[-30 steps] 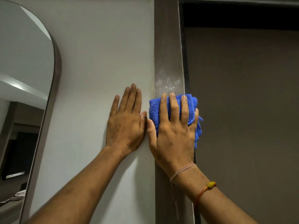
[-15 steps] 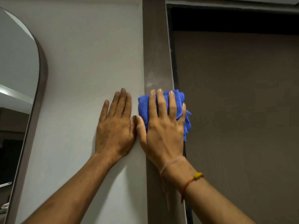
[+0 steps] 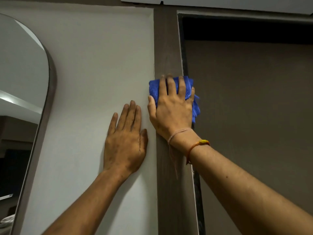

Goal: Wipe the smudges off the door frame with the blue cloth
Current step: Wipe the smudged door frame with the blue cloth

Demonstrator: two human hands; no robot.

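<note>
The brown door frame (image 3: 167,39) runs upright through the middle of the view. My right hand (image 3: 171,112) presses the folded blue cloth (image 3: 154,89) flat against the frame, fingers spread over it; part of the cloth hangs off the frame's right edge (image 3: 196,109). Faint pale streaks show on the frame just above the cloth. My left hand (image 3: 126,141) lies flat and empty on the white wall (image 3: 101,65), just left of the frame and lower than my right hand.
An arched mirror (image 3: 20,82) with a dark rim hangs on the wall at the left. The brown door (image 3: 254,116) fills the right side, with a dark gap above it. A white ceiling panel (image 3: 220,4) sits over the frame's top.
My right hand has slid the cloth upward along the frame, past my left hand. The view has tilted up, showing the top of the frame and the ceiling. My left hand stays on the wall.
</note>
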